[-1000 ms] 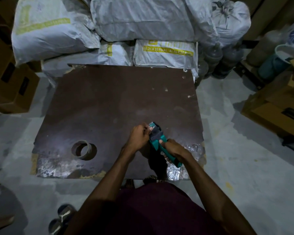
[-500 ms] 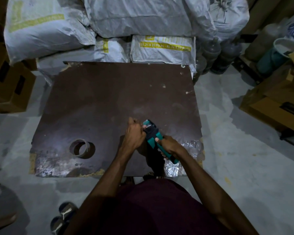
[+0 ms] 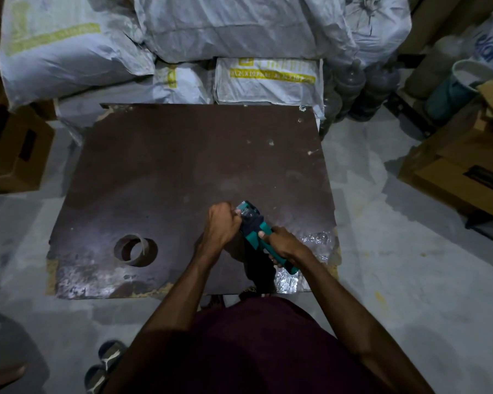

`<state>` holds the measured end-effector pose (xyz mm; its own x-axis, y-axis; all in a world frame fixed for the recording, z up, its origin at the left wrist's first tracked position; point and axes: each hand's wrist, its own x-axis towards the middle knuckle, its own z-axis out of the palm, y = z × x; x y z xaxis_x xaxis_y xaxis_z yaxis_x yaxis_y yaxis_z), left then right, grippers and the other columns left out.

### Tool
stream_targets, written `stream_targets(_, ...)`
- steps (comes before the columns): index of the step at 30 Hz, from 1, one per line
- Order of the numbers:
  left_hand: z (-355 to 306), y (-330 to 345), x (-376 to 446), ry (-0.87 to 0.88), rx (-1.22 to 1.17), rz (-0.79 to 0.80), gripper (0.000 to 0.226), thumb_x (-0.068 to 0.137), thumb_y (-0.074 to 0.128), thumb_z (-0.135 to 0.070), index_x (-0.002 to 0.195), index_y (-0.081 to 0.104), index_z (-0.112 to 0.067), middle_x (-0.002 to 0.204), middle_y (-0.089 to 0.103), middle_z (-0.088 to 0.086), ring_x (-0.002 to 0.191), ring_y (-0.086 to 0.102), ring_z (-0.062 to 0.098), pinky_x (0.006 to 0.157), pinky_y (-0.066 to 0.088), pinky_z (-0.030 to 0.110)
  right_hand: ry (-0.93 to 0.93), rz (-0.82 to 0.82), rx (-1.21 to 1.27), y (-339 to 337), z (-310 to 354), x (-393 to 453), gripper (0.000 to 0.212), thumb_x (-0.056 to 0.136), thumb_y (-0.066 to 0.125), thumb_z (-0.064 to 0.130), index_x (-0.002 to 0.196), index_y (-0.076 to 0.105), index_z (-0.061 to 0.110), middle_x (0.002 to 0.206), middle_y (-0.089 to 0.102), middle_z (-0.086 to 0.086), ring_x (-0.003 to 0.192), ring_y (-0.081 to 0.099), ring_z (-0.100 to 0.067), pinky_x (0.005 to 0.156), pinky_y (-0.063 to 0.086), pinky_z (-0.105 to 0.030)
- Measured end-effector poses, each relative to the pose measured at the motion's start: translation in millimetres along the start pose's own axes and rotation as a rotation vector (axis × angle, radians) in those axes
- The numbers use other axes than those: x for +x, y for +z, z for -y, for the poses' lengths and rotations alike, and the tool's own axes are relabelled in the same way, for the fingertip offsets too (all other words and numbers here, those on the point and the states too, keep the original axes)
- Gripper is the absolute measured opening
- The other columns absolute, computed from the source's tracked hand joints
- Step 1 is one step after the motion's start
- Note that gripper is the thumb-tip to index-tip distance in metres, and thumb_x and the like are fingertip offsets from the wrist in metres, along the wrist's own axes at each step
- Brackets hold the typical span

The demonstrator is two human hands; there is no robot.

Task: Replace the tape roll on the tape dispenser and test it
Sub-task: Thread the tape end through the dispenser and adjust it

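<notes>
A teal and black tape dispenser [image 3: 252, 223] is held just above the dark brown board [image 3: 182, 172], near its front right part. My right hand [image 3: 282, 244] is wrapped around its handle. My left hand [image 3: 222, 223] is closed against the dispenser's head on its left side; what the fingers grip there is hidden. A brown, nearly empty tape core [image 3: 133, 250] lies alone on the board's front left, well apart from both hands.
White woven sacks [image 3: 239, 32] are piled behind the board. Cardboard boxes stand at the left [image 3: 12, 149] and right [image 3: 467, 172]. Dark bottles [image 3: 365, 89] sit at the back right. Crumpled clear plastic [image 3: 316, 240] lies at the board's front right corner. Grey concrete floor surrounds it.
Both hands and the dispenser stay almost in place on the board; the left hand keeps shifting slightly against the dispenser's head. The camera view moved a little.
</notes>
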<state>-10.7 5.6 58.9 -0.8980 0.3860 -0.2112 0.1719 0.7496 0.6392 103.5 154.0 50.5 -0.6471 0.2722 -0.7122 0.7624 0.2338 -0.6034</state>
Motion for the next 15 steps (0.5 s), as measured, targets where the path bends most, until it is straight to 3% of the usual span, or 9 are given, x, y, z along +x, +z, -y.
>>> stream_targets(6,6,5,3,-0.007,-0.079,-0.027,0.039,0.078,0.049,-0.031,0.075,0.067,0.003,0.075,0.069,0.026,0.075,0.065,0.042,0.066,0.048,0.043,-0.007,0.014,0.016,0,-3,0,0.034,0.1,0.05,0.044,0.115,0.056,0.013,0.082,0.067,-0.018,0.057,0.061,-0.026,0.049,0.049,-0.031)
stream_targets(10,7,8,7,-0.053,-0.177,-0.065,0.02,0.086,0.07,-0.021,0.079,0.076,-0.004,0.076,0.076,0.014,0.078,0.073,0.032,0.065,0.048,0.03,-0.017,0.043,0.083,-3,-8,1,0.038,0.101,0.048,0.045,0.116,0.057,0.011,0.079,0.066,-0.017,0.058,0.061,-0.024,0.05,0.051,-0.031)
stream_targets(12,4,11,7,-0.025,-0.198,-0.08,0.014,0.086,0.072,-0.018,0.083,0.078,-0.006,0.08,0.078,0.012,0.082,0.075,0.028,0.07,0.055,0.033,-0.008,0.046,0.139,-2,-11,0,0.04,0.102,0.047,0.045,0.113,0.058,0.008,0.077,0.065,-0.016,0.057,0.06,-0.024,0.052,0.05,-0.032)
stream_targets(15,-3,12,4,0.04,-0.231,-0.066,0.013,0.092,0.07,-0.017,0.09,0.079,-0.007,0.087,0.079,0.012,0.087,0.074,0.024,0.074,0.051,0.029,0.022,0.029,0.201,4,-14,-1,0.042,0.102,0.046,0.048,0.111,0.057,0.009,0.074,0.064,-0.015,0.057,0.06,-0.024,0.052,0.049,-0.032)
